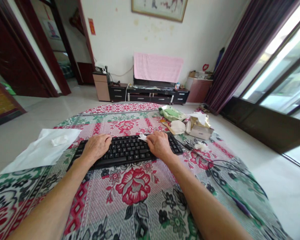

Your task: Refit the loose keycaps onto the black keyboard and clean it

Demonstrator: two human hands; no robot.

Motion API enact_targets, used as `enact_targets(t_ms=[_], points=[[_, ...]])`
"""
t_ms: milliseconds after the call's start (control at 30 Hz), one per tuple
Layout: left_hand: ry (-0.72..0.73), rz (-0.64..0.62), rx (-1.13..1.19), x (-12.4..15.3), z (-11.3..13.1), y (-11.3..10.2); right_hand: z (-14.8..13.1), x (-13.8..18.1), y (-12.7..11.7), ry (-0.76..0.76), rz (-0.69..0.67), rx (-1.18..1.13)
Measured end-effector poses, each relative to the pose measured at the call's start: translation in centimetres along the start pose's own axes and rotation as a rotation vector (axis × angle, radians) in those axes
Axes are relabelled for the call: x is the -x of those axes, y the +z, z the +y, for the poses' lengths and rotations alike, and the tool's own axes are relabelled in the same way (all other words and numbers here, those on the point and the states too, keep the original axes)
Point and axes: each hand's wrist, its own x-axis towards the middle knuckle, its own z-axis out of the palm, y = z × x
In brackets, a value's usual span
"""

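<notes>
A black computer keyboard lies across the flowered tablecloth in front of me. On its left part rests my left hand, the fingers bent together over the keys toward the far edge, gripping it. My right hand is closed over the right part, pinching a small white wipe that pokes out to the left by the top row of keys. Its fingertips are partly hidden. From the keyboard's right end a black cable runs over the cloth.
A white sheet with a crumpled tissue lies at left. Back right are a green wipes packet, a brush, a tissue box and a crumpled wipe. Beyond the table stands a low cabinet.
</notes>
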Motion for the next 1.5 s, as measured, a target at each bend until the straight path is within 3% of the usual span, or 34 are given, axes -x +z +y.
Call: enact_targets(t_ms=[200,333,400,533,633,700,933,1067,1367,1500], points=[[0.095,0.121,0.057,0.0,1.2,-1.0,3.3,-0.3,-0.5,0.195,-0.016,0.085],[0.076,0.053,0.064,0.2,1.0,-1.4,5.9,-0.3,-1.2,0.428,-0.047,0.144],[0.022,0.027,0.053,0.2,0.3,-1.5,5.8,-0.4,-1.2,0.460,-0.020,0.160],[-0.023,-0.002,0.061,0.4,-1.6,-1.9,3.3,-0.8,-0.4,0.204,0.065,0.057],[-0.049,-0.065,0.077,0.5,-2.6,-2.6,1.1,-0.9,0.4,-0.032,0.047,-0.069],[-0.093,-0.117,0.077,0.4,-3.0,-2.9,0.3,-0.9,0.8,-0.096,0.028,-0.087],[-0.134,-0.136,0.117,0.4,-4.5,-2.9,1.3,-1.0,0.2,0.045,-0.040,0.058],[-0.245,-0.151,0.147,0.8,-6.3,-2.5,1.5,-1.2,-0.3,0.106,-0.027,0.086],[-0.320,-0.183,0.238,1.0,-7.3,-2.2,-3.1,-3.2,1.5,-0.144,-0.063,-0.077],[-0.309,-0.166,0.243,1.0,-7.2,-2.3,-2.5,-3.3,1.4,-0.117,-0.075,-0.027]])
